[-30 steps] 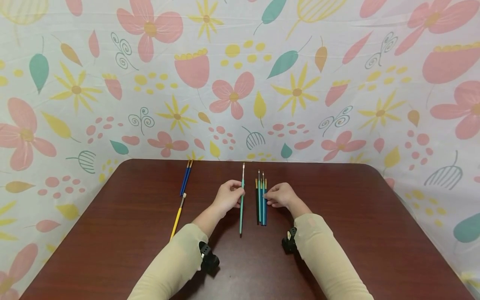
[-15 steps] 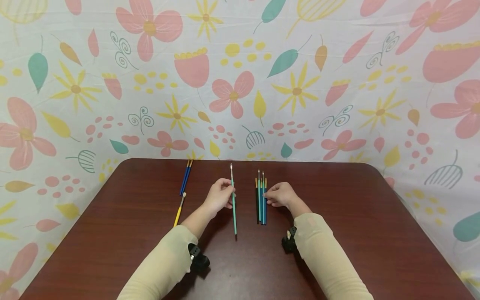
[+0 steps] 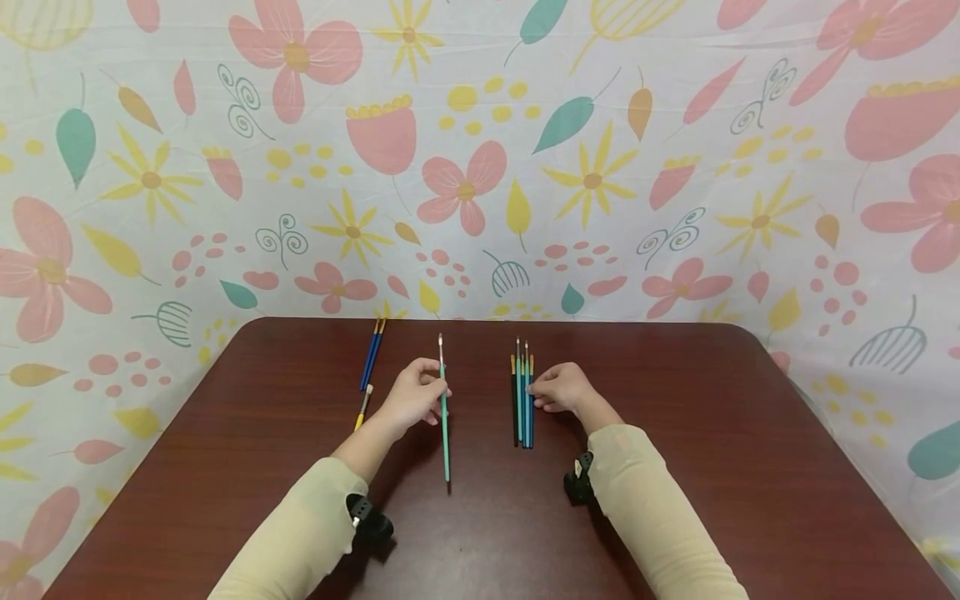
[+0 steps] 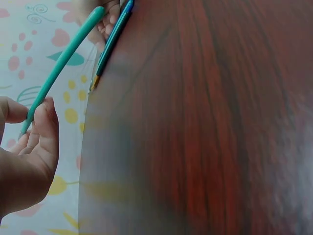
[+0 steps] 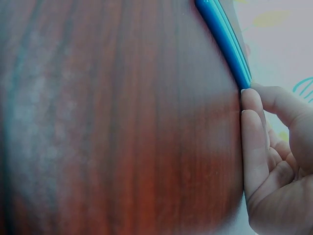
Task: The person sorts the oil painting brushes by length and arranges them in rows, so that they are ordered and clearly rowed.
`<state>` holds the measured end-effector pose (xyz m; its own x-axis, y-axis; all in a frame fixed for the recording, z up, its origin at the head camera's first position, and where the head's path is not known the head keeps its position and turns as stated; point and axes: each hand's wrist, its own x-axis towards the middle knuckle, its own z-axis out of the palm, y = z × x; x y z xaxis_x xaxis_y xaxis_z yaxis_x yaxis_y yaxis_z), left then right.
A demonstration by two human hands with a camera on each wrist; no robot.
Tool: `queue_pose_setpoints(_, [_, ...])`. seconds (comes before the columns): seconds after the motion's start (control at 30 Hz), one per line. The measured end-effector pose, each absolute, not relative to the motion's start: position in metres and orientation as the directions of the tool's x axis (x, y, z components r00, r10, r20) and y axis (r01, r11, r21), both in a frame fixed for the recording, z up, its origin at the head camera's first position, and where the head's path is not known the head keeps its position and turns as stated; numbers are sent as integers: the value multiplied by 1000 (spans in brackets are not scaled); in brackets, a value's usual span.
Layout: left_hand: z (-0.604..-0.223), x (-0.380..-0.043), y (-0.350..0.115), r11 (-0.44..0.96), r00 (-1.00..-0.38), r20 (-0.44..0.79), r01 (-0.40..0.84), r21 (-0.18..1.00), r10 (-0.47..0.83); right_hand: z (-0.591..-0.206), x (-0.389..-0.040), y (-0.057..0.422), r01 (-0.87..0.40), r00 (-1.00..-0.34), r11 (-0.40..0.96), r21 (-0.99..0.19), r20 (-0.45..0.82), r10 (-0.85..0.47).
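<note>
Left of the brush row point(image 3: 526, 412), my left hand point(image 3: 411, 396) pinches the teal brush point(image 3: 446, 433); my right hand point(image 3: 564, 388) touches the row, grip unclear. I'm likely sorting; next calls for gentle lowering.

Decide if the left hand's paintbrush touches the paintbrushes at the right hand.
Apart: the head view shows table between the held paintbrush and the grouped paintbrushes.

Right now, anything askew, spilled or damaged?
No spill or visible damage. Mildly askew: the yellow brush and blue pair slant at left, unlike the neat row by the right hand. Left arm hides part of the yellow brush.
</note>
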<state>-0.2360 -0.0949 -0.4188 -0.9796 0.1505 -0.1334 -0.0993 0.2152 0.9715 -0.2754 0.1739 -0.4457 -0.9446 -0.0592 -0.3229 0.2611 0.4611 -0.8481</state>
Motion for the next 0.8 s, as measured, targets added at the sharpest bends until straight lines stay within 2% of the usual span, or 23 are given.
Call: queue_pose_setpoints(0.8, [-410,-223,-142,203,-987,-158,-147,968,39,-444,-276,173,270,-942,458,-847,-330,-56])
